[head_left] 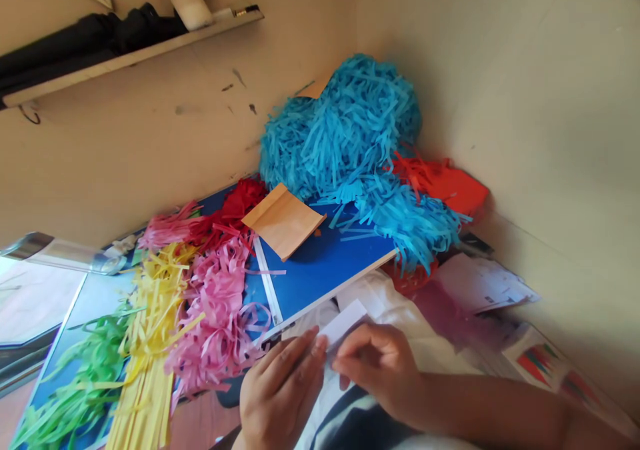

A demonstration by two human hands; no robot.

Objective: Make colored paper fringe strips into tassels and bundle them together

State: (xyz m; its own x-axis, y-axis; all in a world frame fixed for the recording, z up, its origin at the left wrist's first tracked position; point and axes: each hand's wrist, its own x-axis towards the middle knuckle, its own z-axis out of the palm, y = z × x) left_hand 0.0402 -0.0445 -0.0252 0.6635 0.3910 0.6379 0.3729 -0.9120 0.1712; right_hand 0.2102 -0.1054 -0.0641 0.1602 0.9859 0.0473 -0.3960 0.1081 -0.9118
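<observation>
Low in the view, my left hand (285, 387) pinches a small strip of white paper (345, 323) between thumb and fingers. The strip points up and to the right, in front of the table's edge. Just right of it is my right hand (377, 367), its fingers curled and thumb near the strip's lower edge; whether anything is in that hand I cannot make out. Beyond my hands, a folded orange-tan paper (284, 222) lies on the blue tabletop (320, 263). Nearby on the left is fringed pink paper (215, 310).
A large heap of blue fringed paper (345, 130) stands against the corner. Yellow fringe (155, 317), green fringe (83, 363) and red fringe (240, 203) lie to the left. Red-orange paper (450, 183) and loose sheets (485, 280) are at right. A shelf (135, 60) juts from the wall.
</observation>
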